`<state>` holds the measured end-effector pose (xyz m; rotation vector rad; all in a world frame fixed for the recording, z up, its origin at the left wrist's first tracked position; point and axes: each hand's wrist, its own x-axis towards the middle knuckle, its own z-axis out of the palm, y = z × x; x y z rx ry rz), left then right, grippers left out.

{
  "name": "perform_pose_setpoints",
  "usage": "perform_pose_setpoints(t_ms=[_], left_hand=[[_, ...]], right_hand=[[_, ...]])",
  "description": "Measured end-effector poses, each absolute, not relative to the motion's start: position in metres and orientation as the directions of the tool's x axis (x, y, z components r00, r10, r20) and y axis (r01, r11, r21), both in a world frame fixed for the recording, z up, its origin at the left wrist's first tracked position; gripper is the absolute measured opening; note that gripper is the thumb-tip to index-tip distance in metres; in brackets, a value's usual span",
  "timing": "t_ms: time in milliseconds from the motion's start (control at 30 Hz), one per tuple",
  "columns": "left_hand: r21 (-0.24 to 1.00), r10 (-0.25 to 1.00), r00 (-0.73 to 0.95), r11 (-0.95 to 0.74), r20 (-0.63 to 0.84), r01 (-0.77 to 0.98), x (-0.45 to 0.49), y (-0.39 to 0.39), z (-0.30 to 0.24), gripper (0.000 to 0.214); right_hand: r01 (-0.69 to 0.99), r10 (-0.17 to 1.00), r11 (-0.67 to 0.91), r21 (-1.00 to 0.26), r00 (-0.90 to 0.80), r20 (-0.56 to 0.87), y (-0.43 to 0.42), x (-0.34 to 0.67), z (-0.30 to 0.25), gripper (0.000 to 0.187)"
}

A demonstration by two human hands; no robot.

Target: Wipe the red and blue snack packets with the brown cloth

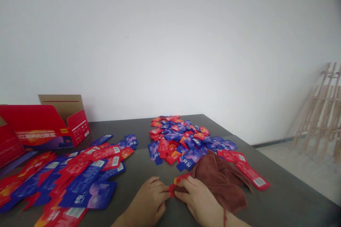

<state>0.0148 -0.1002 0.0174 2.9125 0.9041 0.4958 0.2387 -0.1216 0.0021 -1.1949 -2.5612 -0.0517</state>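
Observation:
My left hand (pixel 147 200) and my right hand (pixel 198 198) meet low in the middle of the view, their fingers pinching a small red foil sachet (pixel 179 180) between them. Most of the sachet is hidden by my fingers. A crumpled brown towel (pixel 221 181) lies against my right hand, with a strip of red sachets (pixel 243 166) running out from under it. Just beyond the towel is a heap of loose red and blue sachets (pixel 181 138). Longer red and blue packet strips (pixel 71 177) are spread out to the left of my left hand.
An open red cardboard box (pixel 45 124) stands at the far left of the dark grey table (pixel 279 195). The table's right edge drops to a pale floor (pixel 301 163), and a wooden rack (pixel 319 113) leans against the white wall (pixel 170 42).

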Motion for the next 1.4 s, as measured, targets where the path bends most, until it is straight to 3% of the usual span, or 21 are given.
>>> perform_pose_setpoints(t_ms=[200, 333, 567, 767, 900, 1067, 1233, 1400], left_hand=[[0.164, 0.561, 0.769, -0.827, 0.307, 0.538, 0.016, -0.098, 0.017, 0.039], [0.163, 0.568, 0.758, -0.822, 0.32, 0.546, 0.017, -0.099, 0.018, 0.038], [0.129, 0.563, 0.758, -0.822, 0.329, 0.555, 0.018, -0.1, 0.021, 0.039], [0.112, 0.538, 0.773, -0.838, 0.336, 0.534, 0.014, -0.1, 0.02, 0.042], [0.107, 0.522, 0.778, -0.847, 0.349, 0.521, 0.013, -0.1, 0.02, 0.042], [0.111, 0.539, 0.762, -0.835, 0.36, 0.538, 0.016, -0.101, 0.023, 0.037], [0.117, 0.538, 0.738, -0.832, 0.406, 0.542, 0.018, -0.101, 0.018, 0.033], [0.167, 0.614, 0.667, -0.776, 0.421, 0.608, 0.018, -0.102, 0.013, 0.026]], right_hand=[[0.867, 0.875, 0.444, -0.228, -0.365, 0.317, -0.123, 0.292, 0.008, 0.049], [0.907, 0.902, 0.359, -0.218, -0.278, 0.329, -0.102, 0.283, 0.009, 0.041], [0.893, 0.868, 0.446, -0.06, -0.415, 0.274, -0.089, 0.222, 0.013, 0.023], [0.748, 0.757, 0.646, -0.152, -0.603, 0.25, -0.114, 0.237, 0.017, 0.032], [0.777, 0.795, 0.598, -0.195, -0.547, 0.262, -0.128, 0.272, 0.018, 0.04], [0.841, 0.837, 0.519, -0.155, -0.463, 0.291, -0.13, 0.273, 0.009, 0.032], [0.77, 0.756, 0.63, -0.099, -0.579, 0.305, -0.122, 0.229, 0.001, 0.026], [0.683, 0.682, 0.723, -0.106, -0.681, 0.266, -0.118, 0.214, 0.005, 0.026]])
